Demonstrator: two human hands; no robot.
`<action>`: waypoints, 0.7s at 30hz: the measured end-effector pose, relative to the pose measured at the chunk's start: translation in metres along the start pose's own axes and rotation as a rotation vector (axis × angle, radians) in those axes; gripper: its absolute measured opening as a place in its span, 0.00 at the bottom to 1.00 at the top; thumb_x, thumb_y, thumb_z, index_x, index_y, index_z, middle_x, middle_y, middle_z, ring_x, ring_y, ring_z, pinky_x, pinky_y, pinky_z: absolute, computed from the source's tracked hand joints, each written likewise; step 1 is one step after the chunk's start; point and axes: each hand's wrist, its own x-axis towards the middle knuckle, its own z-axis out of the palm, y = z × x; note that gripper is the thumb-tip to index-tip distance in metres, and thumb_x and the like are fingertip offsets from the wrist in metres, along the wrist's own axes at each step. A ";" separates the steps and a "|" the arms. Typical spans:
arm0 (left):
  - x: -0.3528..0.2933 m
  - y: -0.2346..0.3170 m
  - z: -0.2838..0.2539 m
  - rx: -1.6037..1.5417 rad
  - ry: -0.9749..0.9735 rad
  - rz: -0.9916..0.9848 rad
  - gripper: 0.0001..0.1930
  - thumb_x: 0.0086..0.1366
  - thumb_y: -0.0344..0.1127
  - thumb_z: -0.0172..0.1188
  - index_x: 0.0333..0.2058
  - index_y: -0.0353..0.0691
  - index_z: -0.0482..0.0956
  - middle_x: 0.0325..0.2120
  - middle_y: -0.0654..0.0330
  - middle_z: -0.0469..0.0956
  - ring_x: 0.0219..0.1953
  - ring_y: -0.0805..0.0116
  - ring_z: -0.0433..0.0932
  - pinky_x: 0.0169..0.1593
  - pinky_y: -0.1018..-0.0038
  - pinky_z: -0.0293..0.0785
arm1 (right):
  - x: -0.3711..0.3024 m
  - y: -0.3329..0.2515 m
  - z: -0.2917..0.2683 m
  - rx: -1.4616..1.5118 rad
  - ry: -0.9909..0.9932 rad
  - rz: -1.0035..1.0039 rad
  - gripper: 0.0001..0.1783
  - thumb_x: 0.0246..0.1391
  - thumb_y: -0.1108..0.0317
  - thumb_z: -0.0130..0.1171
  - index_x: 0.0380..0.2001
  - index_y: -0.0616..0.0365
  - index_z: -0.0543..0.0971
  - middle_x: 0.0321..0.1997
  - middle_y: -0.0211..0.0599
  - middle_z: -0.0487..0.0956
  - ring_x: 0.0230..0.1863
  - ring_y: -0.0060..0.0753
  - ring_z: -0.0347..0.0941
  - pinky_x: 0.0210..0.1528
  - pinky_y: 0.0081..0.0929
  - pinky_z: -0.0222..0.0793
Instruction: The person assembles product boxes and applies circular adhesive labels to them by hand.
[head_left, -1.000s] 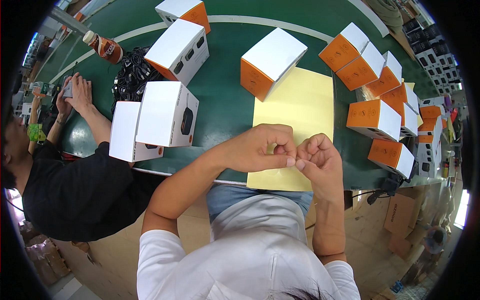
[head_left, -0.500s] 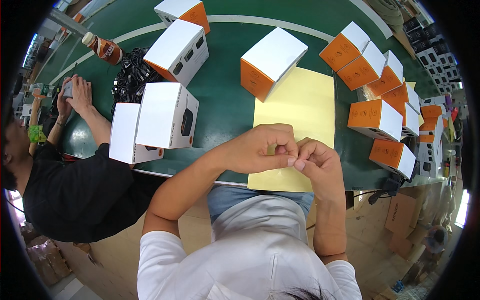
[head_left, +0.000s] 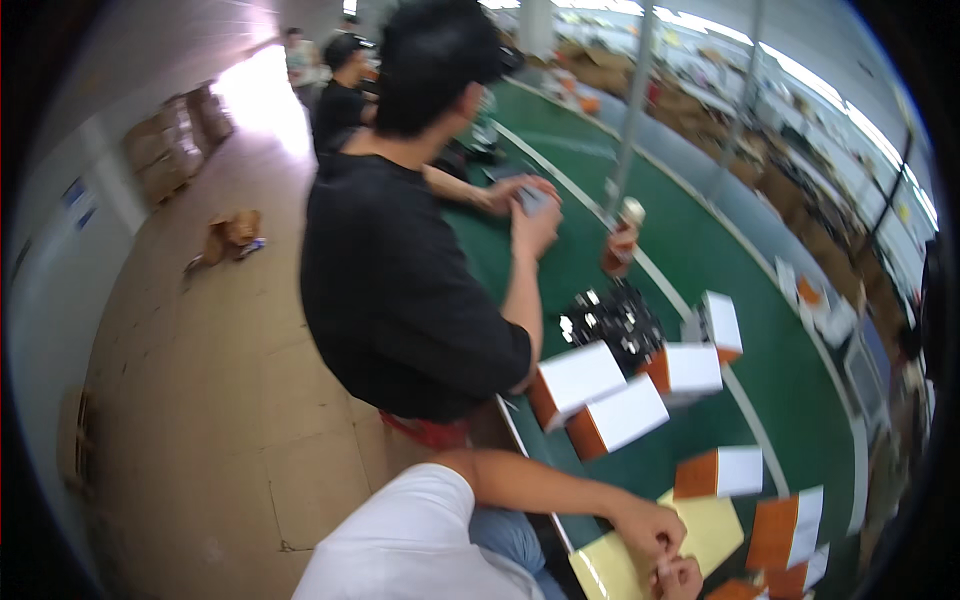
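My left hand [head_left: 648, 524] and my right hand [head_left: 678, 578] meet over a yellow sheet [head_left: 715, 530] at the lower right. Both have thumb and fingertips pinched together, almost touching each other. Anything between the fingertips is too small and blurred to make out. Part of my right hand is cut off by the lower edge of the picture. Just beyond the sheet stands a white and orange box [head_left: 740, 470]. Another such box [head_left: 790, 530] is to the right of my hands.
More white and orange boxes [head_left: 620, 415] stand on the green table [head_left: 690, 260], beside a heap of black cables [head_left: 615, 320]. Behind them is a brown bottle [head_left: 621, 240]. A co-worker in a black shirt [head_left: 410, 290] sits to my left, holding a small grey object [head_left: 532, 200].
The view has swung to the left, bringing the co-worker and the floor into the middle. My hands remain pinched together over the yellow sheet, now at the lower right of the picture.
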 end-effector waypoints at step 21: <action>0.001 -0.046 -0.043 0.194 0.145 0.100 0.19 0.69 0.47 0.62 0.38 0.33 0.80 0.30 0.60 0.78 0.34 0.73 0.73 0.37 0.71 0.71 | 0.131 0.075 0.049 0.801 -0.130 0.182 0.11 0.67 0.69 0.53 0.50 0.49 0.75 0.40 0.35 0.74 0.30 0.31 0.69 0.31 0.29 0.69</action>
